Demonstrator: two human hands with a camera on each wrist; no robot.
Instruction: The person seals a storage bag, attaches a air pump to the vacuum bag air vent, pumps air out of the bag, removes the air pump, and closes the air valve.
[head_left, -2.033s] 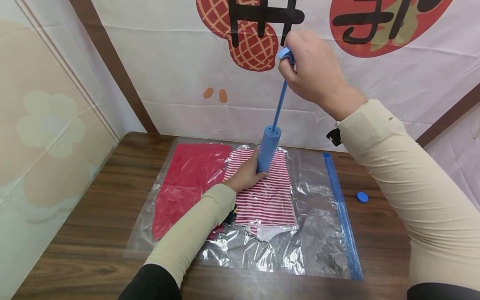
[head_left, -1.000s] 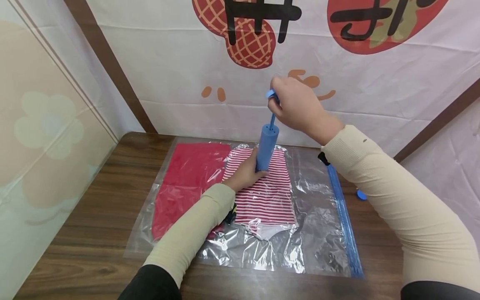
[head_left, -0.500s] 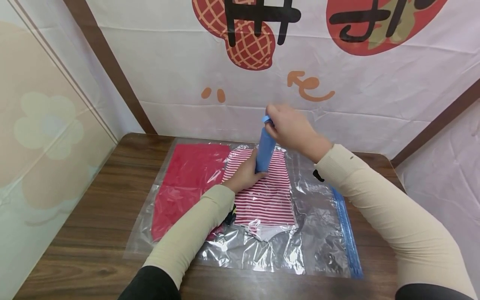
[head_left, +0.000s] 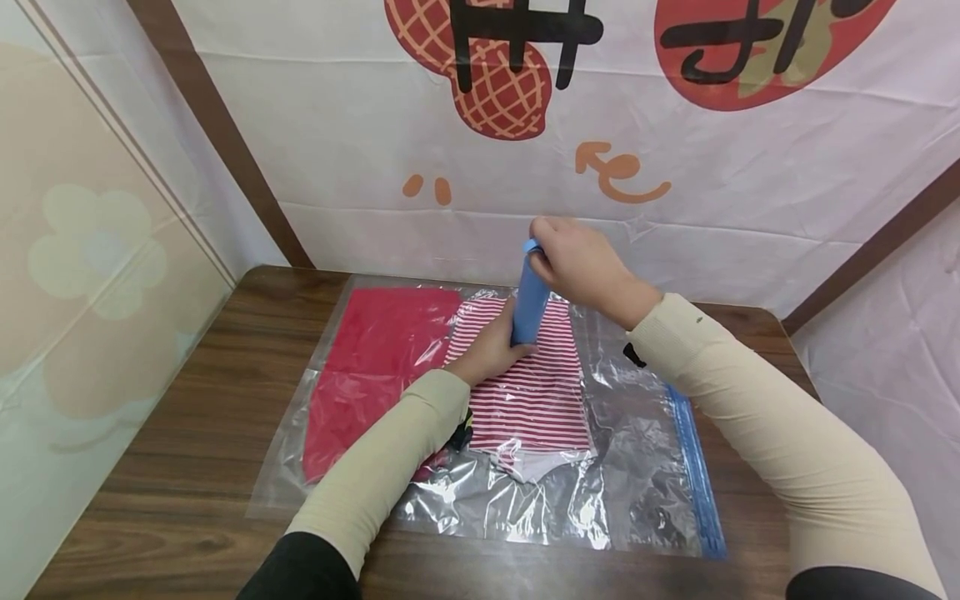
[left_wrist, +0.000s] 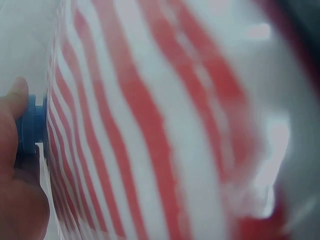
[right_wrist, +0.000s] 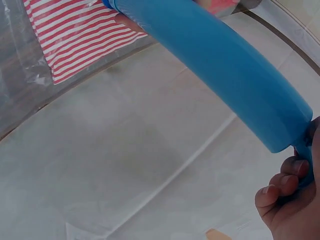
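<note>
A blue hand pump (head_left: 530,308) stands over a clear vacuum storage bag (head_left: 630,450), its lower end at the bag's surface. My left hand (head_left: 489,346) grips the pump near its base; the left wrist view shows the thumb and palm against the pump's blue end (left_wrist: 31,122). My right hand (head_left: 581,262) holds the handle at the top, fingers curled round it in the right wrist view. The handle sits right down at the barrel (right_wrist: 215,70). Inside the bag lie a red-and-white striped cloth (head_left: 528,408) and a red cloth (head_left: 375,367), side by side.
A blue zip strip (head_left: 693,475) runs down the bag's right edge. The bag lies flat on a brown wooden table (head_left: 150,467). Close behind the table hangs a printed fabric curtain (head_left: 330,150), with another at the left.
My right hand has come down with the handle, and the long rod has slid into the pump's barrel. The left hand keeps its place. The right arm now covers a small blue cap.
</note>
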